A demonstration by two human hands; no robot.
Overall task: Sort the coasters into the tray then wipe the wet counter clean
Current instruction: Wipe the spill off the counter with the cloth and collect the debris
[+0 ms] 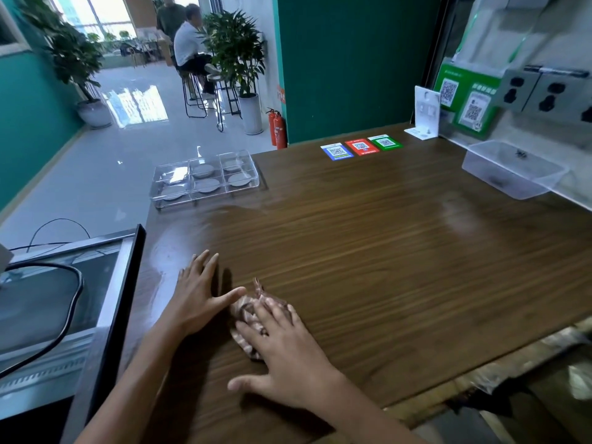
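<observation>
Hands: right hand (282, 354) lay flat-fingered on crumpled cloth (248, 315), left hand (200, 296) spread empty just beside it on the surface (384, 251); cloth judged soft, light, best gripped by its bunched middle.

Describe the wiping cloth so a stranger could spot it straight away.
On the dark wooden counter, look at the near edge where both hands lie. The crumpled pinkish-brown cloth sits under the right hand, beside the left hand's thumb. It is the only soft, wrinkled thing there.
</observation>
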